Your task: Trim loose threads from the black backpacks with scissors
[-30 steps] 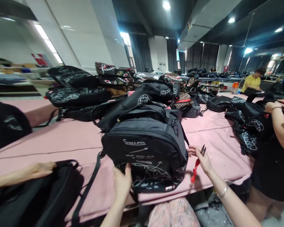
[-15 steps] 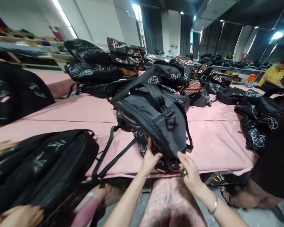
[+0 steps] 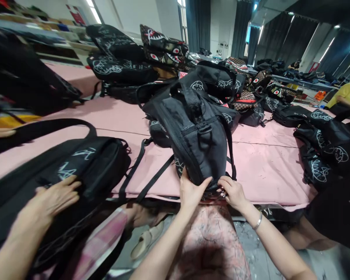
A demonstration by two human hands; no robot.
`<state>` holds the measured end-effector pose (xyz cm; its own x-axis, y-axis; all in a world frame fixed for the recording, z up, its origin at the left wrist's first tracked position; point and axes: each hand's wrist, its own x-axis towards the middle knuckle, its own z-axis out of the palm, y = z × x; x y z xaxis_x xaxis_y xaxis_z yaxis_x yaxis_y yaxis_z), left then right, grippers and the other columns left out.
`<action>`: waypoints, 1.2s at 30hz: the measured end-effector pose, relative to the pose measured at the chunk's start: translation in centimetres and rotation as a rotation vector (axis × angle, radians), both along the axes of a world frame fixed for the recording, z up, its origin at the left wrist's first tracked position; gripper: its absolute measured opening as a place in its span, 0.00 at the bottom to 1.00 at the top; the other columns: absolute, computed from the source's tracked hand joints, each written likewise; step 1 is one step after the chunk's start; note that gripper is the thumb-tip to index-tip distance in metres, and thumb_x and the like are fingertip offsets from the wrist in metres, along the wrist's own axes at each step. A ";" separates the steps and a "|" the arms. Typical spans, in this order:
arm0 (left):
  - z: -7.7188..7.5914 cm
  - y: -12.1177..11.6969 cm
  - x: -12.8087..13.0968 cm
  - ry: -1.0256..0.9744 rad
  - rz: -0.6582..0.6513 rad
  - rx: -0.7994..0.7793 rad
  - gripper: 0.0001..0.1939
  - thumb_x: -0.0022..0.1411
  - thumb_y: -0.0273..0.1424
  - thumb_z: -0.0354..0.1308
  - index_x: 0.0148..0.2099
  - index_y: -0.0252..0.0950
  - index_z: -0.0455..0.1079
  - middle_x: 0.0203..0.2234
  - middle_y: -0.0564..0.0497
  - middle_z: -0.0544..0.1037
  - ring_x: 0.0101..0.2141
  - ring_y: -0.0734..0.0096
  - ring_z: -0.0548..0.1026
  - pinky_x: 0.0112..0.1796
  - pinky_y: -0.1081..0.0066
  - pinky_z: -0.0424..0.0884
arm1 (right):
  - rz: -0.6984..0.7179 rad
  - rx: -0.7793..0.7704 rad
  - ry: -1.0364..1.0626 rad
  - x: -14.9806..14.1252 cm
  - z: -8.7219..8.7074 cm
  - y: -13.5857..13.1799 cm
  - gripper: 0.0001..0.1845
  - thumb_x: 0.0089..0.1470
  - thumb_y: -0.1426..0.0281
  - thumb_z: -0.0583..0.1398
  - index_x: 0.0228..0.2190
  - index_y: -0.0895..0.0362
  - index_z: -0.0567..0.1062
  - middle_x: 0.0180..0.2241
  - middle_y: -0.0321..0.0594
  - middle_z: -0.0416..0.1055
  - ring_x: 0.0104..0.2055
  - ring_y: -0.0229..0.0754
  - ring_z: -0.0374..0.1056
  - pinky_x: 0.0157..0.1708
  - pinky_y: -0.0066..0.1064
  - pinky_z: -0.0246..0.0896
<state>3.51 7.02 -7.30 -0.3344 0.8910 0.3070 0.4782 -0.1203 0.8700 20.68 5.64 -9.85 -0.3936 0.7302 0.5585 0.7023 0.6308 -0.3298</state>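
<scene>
Since a second ago, black backpack (image 3: 191, 142): swung about, side panel now facing me instead of lettered front; right hand (image 3: 231, 191): brought in to its bottom edge.

Item, left hand (image 3: 193, 191): thumb spread from fingers, gripping the backpack's lower corner. Item, right hand: fingers curled close around a small dark metal tool (image 3: 223, 193), fingertips at the bag; whether they pinch fabric, I cannot tell. Bracelet (image 3: 258, 221) on that wrist.

Item, backpack: directly beyond both hands, on pink table cover (image 3: 265, 167); loose strap (image 3: 156, 179) left of left hand.

Further left, I log a co-worker's hand (image 3: 54, 198), flattened upon another black bag (image 3: 105, 165).
</scene>
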 end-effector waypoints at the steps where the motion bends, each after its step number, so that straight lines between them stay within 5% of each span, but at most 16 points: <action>1: 0.3 0.6 0.3 0.022 0.034 -0.021 0.42 0.40 0.42 0.65 0.56 0.33 0.57 0.47 0.39 0.69 0.51 0.49 0.66 0.49 0.54 0.65 | -0.004 0.002 -0.007 0.1 -0.1 0.2 0.13 0.53 0.77 0.53 0.42 0.57 0.70 0.43 0.43 0.69 0.39 0.40 0.67 0.35 0.28 0.64; 12: -0.5 1.9 0.1 0.113 0.041 0.013 0.41 0.36 0.46 0.66 0.52 0.34 0.60 0.44 0.40 0.71 0.45 0.51 0.70 0.43 0.58 0.69 | -0.084 0.063 0.167 -0.9 -0.7 1.1 0.10 0.55 0.75 0.53 0.27 0.57 0.73 0.28 0.39 0.66 0.29 0.36 0.63 0.27 0.25 0.60; 19: -0.6 4.1 0.6 0.151 0.132 0.004 0.25 0.48 0.43 0.59 0.45 0.34 0.65 0.37 0.42 0.75 0.40 0.53 0.74 0.38 0.60 0.69 | -0.037 -0.014 0.096 -2.1 -0.2 -0.8 0.11 0.52 0.79 0.51 0.28 0.57 0.71 0.33 0.41 0.66 0.32 0.36 0.64 0.31 0.26 0.62; 28: -1.1 1.1 -3.0 0.102 0.026 -0.067 0.25 0.45 0.47 0.60 0.42 0.36 0.67 0.35 0.46 0.76 0.38 0.57 0.74 0.37 0.62 0.71 | -0.125 -0.040 0.164 -4.0 -0.9 -3.3 0.20 0.49 0.82 0.48 0.42 0.57 0.70 0.37 0.44 0.67 0.37 0.39 0.65 0.35 0.28 0.64; 36: -1.9 -0.7 -3.1 0.066 -0.080 -0.077 0.22 0.47 0.47 0.59 0.37 0.35 0.68 0.34 0.45 0.77 0.36 0.59 0.75 0.37 0.63 0.71 | -0.187 0.260 0.199 -4.5 -3.8 -3.1 0.11 0.53 0.74 0.54 0.23 0.56 0.73 0.25 0.40 0.66 0.26 0.36 0.60 0.25 0.27 0.57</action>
<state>0.44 6.35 -9.17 -0.2421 0.9360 0.2557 0.5266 -0.0946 0.8448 16.23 2.57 -13.62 -0.1321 0.6029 0.7868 0.7516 0.5784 -0.3171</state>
